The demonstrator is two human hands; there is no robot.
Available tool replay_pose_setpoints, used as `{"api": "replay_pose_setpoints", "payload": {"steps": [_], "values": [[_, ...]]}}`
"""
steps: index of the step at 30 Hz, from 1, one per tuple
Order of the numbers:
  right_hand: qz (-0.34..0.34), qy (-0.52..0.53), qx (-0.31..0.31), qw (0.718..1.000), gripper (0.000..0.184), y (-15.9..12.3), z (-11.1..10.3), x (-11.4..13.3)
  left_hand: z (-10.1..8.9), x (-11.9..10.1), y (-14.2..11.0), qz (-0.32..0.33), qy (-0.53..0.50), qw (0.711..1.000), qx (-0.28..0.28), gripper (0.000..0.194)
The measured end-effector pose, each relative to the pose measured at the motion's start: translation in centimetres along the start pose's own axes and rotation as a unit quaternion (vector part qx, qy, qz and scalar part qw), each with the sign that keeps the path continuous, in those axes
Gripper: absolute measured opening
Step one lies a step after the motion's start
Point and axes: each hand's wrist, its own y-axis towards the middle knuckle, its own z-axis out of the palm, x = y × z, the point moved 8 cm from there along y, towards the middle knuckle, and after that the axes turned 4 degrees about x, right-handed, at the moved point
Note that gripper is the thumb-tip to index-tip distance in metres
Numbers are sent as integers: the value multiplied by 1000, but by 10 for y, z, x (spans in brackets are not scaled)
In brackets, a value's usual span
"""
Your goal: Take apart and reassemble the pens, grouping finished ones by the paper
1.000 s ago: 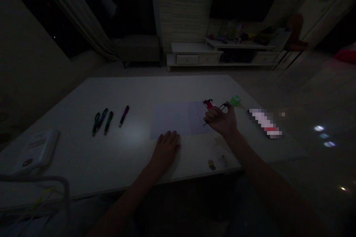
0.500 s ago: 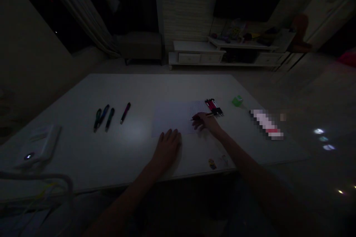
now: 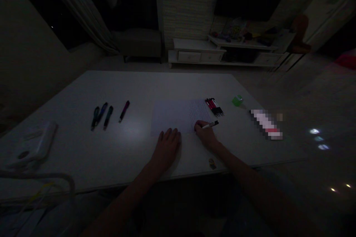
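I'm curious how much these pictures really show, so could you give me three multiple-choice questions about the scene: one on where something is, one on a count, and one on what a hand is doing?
1. Where is the green block relative to the paper?
A) On it
B) To its right
C) To its left

2. How many pens lie loose in the group left of the paper?
A) Two
B) Three
C) Four

3. What is the right hand doing?
A) Holding a black pen
B) Lying open and empty
C) Holding the green block

Answers:
1. B, since the block sits on the table past the paper's right side.
2. C, since three dark pens lie together with a magenta one just beside them.
3. A, since the pen is held between its fingers at the paper's lower right corner.
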Motion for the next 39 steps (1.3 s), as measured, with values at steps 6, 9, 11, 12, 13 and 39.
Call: {"api": "replay_pose_setpoints", "payload": {"steps": [6,9,11,12,13,39], "values": [[34,-34,-15,999,17,0,-1,-9,0,-1,0,1,-1,1000,4,39],[46,-28,-5,999,17,2,2,-11,0,0,0,-4,-11,1000,4,39],[46,-26,-8,999,17,2,2,-11,0,0,0,-6,-15,1000,5,39],[43,-29,-11,999,17,1,2,-10,0,0,0,-6,-16,1000,6,39],[39,-33,-14,999,17,1,1,-9,0,-1,0,-5,-15,1000,6,39],[6,48,-35,998,65,29,-73,-9,-7,26,9,-33,-5,999,6,35]]}}
